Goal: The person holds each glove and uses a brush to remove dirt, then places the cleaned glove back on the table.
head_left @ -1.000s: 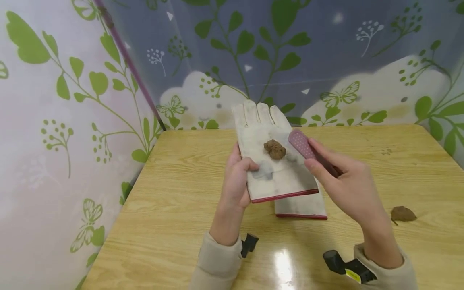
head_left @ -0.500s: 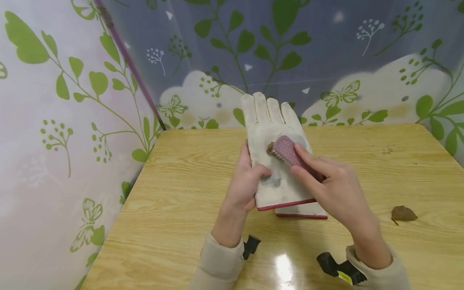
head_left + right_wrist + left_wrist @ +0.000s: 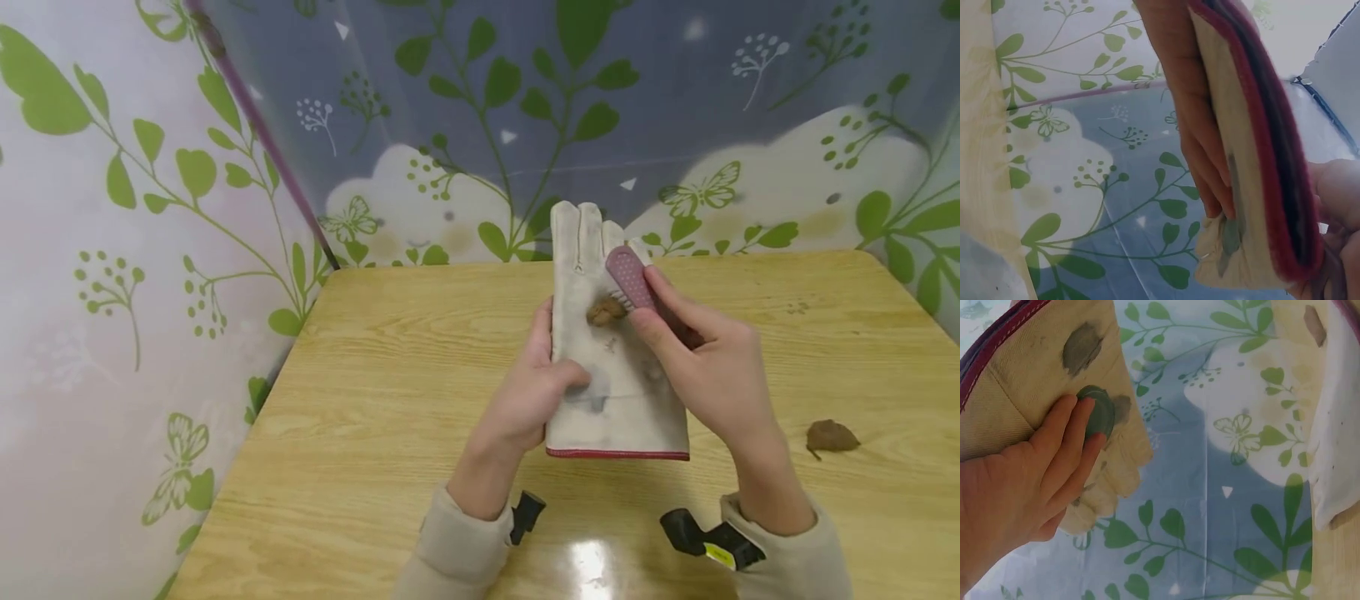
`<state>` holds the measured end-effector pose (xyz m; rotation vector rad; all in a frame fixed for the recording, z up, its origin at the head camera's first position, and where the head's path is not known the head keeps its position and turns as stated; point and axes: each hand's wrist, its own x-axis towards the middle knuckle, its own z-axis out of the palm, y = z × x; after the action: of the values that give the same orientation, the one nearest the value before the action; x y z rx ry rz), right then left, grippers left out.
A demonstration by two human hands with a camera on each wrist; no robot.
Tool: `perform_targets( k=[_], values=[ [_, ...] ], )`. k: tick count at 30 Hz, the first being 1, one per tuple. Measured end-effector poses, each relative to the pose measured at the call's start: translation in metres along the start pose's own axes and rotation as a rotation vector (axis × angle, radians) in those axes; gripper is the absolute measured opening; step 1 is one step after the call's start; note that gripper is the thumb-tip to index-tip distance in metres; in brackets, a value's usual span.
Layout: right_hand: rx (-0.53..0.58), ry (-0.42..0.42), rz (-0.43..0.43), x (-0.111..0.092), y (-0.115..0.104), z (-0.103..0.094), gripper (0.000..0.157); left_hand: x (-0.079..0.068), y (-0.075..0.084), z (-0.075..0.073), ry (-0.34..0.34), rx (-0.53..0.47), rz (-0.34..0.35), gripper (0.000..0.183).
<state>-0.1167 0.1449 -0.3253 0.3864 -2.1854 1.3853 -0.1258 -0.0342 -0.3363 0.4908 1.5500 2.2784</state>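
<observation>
My left hand holds a white canvas work glove with a red-trimmed cuff, its thumb lying on the near face. A brown crumpled clump clings to that face, with grey stains and small brown marks below it. In my right hand is a pink dotted brush, pinched between thumb and fingers, its bristles at the clump's upper right edge. The left wrist view shows my left fingers spread on the glove's back, over a round dark green patch.
Beneath all this is a wooden table. A brown dry leaf lies on it at the right. A second white glove appears at the right edge of the left wrist view. Leaf-patterned cloth walls stand behind and at the left.
The held glove has shifted right and down and turned more upright, hiding the second glove in the head view. The brush swept left over the clump, then back to its upper right.
</observation>
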Motion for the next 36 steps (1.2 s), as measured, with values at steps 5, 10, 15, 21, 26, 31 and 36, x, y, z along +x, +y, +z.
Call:
perform_targets(
  k=[5, 10, 15, 21, 26, 31, 36],
  values=[
    [0.026, -0.032, 0.04, -0.001, -0.004, -0.004, 0.045, -0.002, 0.003, -0.002, 0.055, -0.056, -0.004, 0.079],
    [0.041, -0.043, 0.034, -0.003, -0.006, -0.006, 0.045, -0.001, 0.004, -0.005, 0.104, -0.106, -0.038, 0.076],
    [0.059, -0.028, 0.019, -0.004, -0.009, -0.008, 0.045, 0.001, 0.005, -0.009, 0.14, -0.142, -0.04, 0.073],
    [0.004, -0.026, -0.017, -0.005, -0.008, -0.003, 0.047, 0.001, 0.005, -0.008, 0.133, -0.144, -0.025, 0.07],
    [-0.031, 0.032, -0.093, -0.005, -0.004, 0.005, 0.048, -0.001, 0.001, 0.0, 0.041, -0.005, -0.027, 0.072],
    [-0.015, 0.06, -0.107, -0.003, 0.0, 0.011, 0.05, -0.001, -0.004, 0.007, -0.042, 0.078, -0.024, 0.075],
    [0.083, 0.046, 0.016, 0.0, 0.001, 0.007, 0.045, 0.002, -0.006, 0.009, 0.034, -0.013, -0.074, 0.075]
  ],
)
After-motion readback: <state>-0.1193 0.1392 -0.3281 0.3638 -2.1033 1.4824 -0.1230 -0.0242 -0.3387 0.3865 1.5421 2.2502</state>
